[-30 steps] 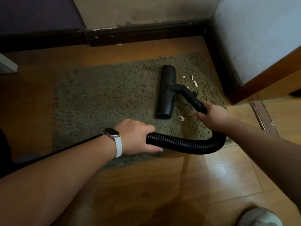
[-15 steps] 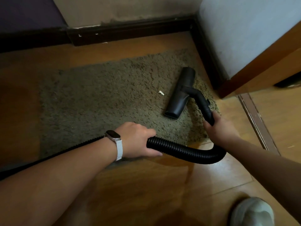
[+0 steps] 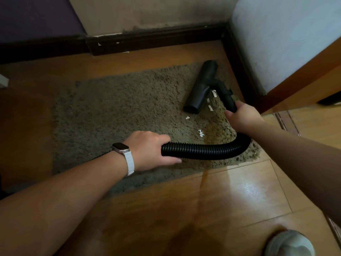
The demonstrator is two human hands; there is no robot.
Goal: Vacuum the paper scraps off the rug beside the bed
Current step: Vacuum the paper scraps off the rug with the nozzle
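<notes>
A shaggy grey-green rug (image 3: 120, 115) lies on the wooden floor. The black vacuum nozzle (image 3: 202, 87) rests on its far right part, close to the bed. My right hand (image 3: 241, 117) grips the rigid black tube just behind the nozzle. My left hand (image 3: 147, 150) grips the ribbed black hose (image 3: 206, 149), which curves across the rug's near right corner. Several white paper scraps (image 3: 201, 133) lie on the rug between the nozzle and the hose, some right beside the nozzle (image 3: 214, 93).
The bed (image 3: 287, 43), with a pale cover and a wooden frame, stands at the right. A dark skirting board (image 3: 151, 43) runs along the far wall. A foot in a grey slipper (image 3: 289, 243) shows at the bottom right on the wooden floor (image 3: 212, 209).
The nozzle has moved farther away along the rug's right side, uncovering several scraps behind it. My hands keep the same hold on tube and hose.
</notes>
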